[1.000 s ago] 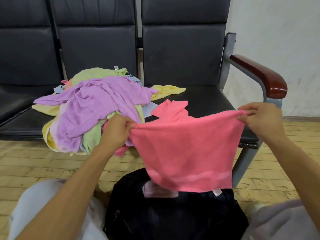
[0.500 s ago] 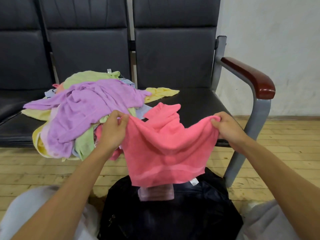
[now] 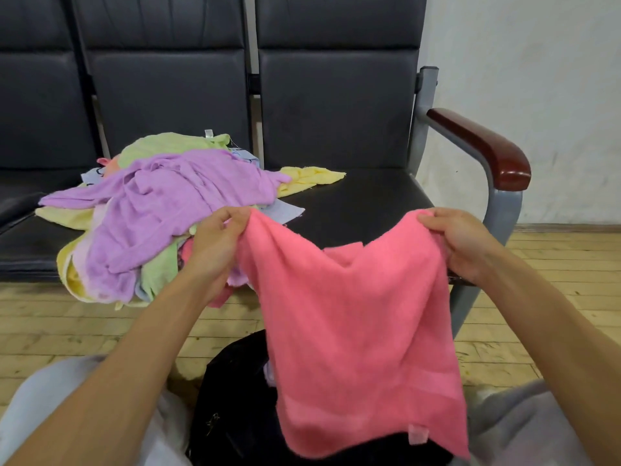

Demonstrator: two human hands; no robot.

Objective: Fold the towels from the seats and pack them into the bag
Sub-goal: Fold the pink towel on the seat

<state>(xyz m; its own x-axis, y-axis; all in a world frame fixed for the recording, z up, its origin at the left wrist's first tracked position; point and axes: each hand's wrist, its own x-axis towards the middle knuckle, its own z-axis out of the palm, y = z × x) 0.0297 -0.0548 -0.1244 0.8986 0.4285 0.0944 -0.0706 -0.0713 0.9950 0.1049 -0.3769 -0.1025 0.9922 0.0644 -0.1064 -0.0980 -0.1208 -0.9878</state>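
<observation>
A pink towel (image 3: 356, 324) hangs in the air in front of the black seats, sagging in the middle. My left hand (image 3: 215, 250) pinches its upper left corner and my right hand (image 3: 467, 240) pinches its upper right corner. The towel's lower part drapes over a black bag (image 3: 235, 398) that stands on the floor between my knees, hiding most of the bag's opening. A heap of towels (image 3: 161, 210), purple on top with green, yellow and blue ones under it, lies on the middle seat to the left.
The right-hand black seat (image 3: 366, 203) is bare leather behind the pink towel. A grey metal frame with a wooden armrest (image 3: 484, 149) stands at the far right, next to a white wall. The floor is pale wooden boards (image 3: 67, 331).
The pink towel, stretched taut a second ago, now sags between my hands and hangs lower and further right over the bag. My hands moved closer together, then a little apart again.
</observation>
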